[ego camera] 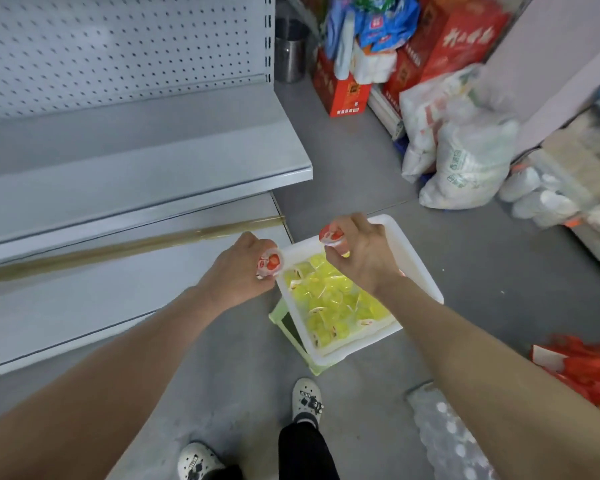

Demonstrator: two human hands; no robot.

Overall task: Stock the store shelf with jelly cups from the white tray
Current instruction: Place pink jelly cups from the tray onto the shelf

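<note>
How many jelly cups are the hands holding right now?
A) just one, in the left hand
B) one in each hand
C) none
B: the left hand grips a red-lidded jelly cup, and the right hand grips a second jelly cup over the white tray.

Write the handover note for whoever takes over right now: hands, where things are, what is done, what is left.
Left hand: grips a jelly cup beside the tray.
Right hand: pinches a second cup above the tray.
White tray: on a green stool on the floor, right of the shelf, with many yellow cups inside.
Done: two cups picked up; no cups show on the shelf boards in view.
Left: set both cups on the shelf, then move the rest from the tray.
</note>
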